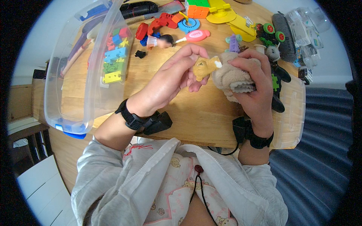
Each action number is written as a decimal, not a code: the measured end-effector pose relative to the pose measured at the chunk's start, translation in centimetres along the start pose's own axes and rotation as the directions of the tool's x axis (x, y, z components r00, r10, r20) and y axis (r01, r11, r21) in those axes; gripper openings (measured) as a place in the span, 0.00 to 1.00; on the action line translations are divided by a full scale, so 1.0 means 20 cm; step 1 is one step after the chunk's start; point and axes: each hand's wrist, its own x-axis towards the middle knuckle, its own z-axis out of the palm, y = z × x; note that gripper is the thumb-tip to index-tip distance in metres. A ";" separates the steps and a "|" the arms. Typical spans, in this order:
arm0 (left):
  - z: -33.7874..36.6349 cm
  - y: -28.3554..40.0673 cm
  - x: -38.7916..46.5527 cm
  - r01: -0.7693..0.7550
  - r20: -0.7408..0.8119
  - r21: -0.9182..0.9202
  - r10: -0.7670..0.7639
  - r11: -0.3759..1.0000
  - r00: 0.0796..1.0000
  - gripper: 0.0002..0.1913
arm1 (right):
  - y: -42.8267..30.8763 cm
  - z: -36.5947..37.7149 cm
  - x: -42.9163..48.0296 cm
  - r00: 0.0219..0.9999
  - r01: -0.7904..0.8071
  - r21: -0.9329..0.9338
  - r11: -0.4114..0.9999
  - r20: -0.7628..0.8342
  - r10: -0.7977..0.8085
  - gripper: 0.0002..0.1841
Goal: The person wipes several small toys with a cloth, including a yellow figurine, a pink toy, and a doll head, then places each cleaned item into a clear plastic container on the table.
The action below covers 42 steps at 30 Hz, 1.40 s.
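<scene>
Above the wooden table my left hand (181, 66) pinches a small mustard-yellow plush piece (201, 70) between thumb and fingers. A white patch shows at its right end, which meets a beige plush toy (226, 75). I cannot tell whether the two are joined. My right hand (256, 73) grips that beige toy from the right side, its fingers covering part of the fuzzy body. Greyish-white pile shows at the toy's lower side. Both wrists wear black straps with dark boxy devices, the left one (158, 123) and the right one (240, 130).
A clear plastic bin (93, 107) stands on its side at the left, with foam puzzle pieces (115, 53) behind its wall. Farther back lie a Rubik's cube (197, 11), a pink squeeze-bulb blower (196, 35), a doll (161, 41) and yellow plastic parts (222, 14). A transparent lid (291, 124) lies right.
</scene>
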 end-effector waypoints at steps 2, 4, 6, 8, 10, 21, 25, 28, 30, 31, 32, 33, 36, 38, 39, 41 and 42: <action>0.00 0.00 0.00 -0.008 0.009 0.033 0.008 0.999 1.000 0.14 | 0.01 0.00 0.00 0.999 -0.018 -0.014 1.000 -0.029 0.017 0.27; 0.01 0.01 -0.01 -0.007 0.006 0.043 0.007 0.999 1.000 0.13 | 0.02 0.01 0.00 0.995 -0.043 -0.086 0.995 -0.092 0.035 0.26; 0.02 0.01 -0.01 -0.008 -0.004 0.037 0.008 0.999 1.000 0.13 | 0.03 0.00 0.00 0.991 -0.061 -0.104 0.993 -0.124 0.048 0.26; 0.03 0.01 -0.01 -0.015 -0.026 0.038 0.016 0.999 1.000 0.14 | 0.03 -0.01 0.00 0.990 -0.055 -0.074 0.996 -0.130 0.045 0.27; 0.03 0.02 -0.01 -0.020 -0.027 0.047 0.021 0.999 0.999 0.14 | 0.01 -0.01 0.00 0.998 -0.007 -0.044 0.999 -0.065 0.004 0.27; 0.05 0.04 -0.03 0.000 0.015 0.239 -0.003 0.971 1.000 0.14 | 0.02 0.01 -0.01 0.999 -0.031 0.003 1.000 0.005 0.031 0.26; 0.06 0.02 -0.04 -0.037 0.099 0.254 0.012 0.967 0.995 0.14 | 0.03 0.02 -0.01 0.997 -0.069 -0.042 0.997 -0.028 0.068 0.25; 0.06 0.02 -0.03 -0.062 0.096 0.239 0.040 0.969 0.995 0.15 | 0.04 0.02 -0.01 0.995 -0.085 -0.050 0.995 -0.053 0.083 0.25; 0.06 0.02 -0.03 -0.087 0.089 0.215 0.069 0.973 0.994 0.16 | 0.05 0.02 -0.01 0.994 -0.093 -0.055 0.994 -0.068 0.089 0.25; 0.05 0.02 -0.03 -0.079 0.075 0.226 0.063 0.971 0.995 0.15 | 0.05 0.02 -0.01 0.993 -0.099 -0.055 0.994 -0.073 0.095 0.25; 0.05 0.02 -0.03 -0.092 0.069 0.218 0.079 0.972 0.994 0.14 | 0.05 0.02 -0.01 0.992 -0.105 -0.054 0.993 -0.078 0.101 0.25; 0.05 0.02 -0.03 -0.106 0.061 0.212 0.095 0.972 0.994 0.14 | 0.05 0.02 -0.01 0.990 -0.118 -0.068 0.991 -0.090 0.111 0.25; 0.06 0.01 -0.05 -0.119 0.045 0.196 0.112 0.973 0.993 0.14 | 0.06 0.02 -0.02 0.984 -0.152 -0.091 0.984 -0.112 0.141 0.26; 0.07 0.02 -0.06 -0.130 0.029 0.223 0.127 0.966 0.992 0.14 | 0.07 0.02 -0.01 0.981 -0.166 -0.081 0.983 -0.117 0.156 0.27; 0.07 0.03 -0.06 -0.138 0.019 0.227 0.137 0.964 0.990 0.14 | 0.07 0.02 -0.01 0.980 -0.167 -0.066 0.984 -0.119 0.159 0.26; 0.08 0.04 -0.08 -0.175 0.014 0.259 0.177 0.950 0.984 0.13 | 0.07 0.03 -0.01 0.979 -0.166 -0.035 0.985 -0.122 0.161 0.26; 0.09 0.05 -0.09 -0.207 0.028 0.263 0.207 0.942 0.978 0.13 | 0.07 0.03 -0.01 0.979 -0.165 -0.042 0.985 -0.129 0.158 0.26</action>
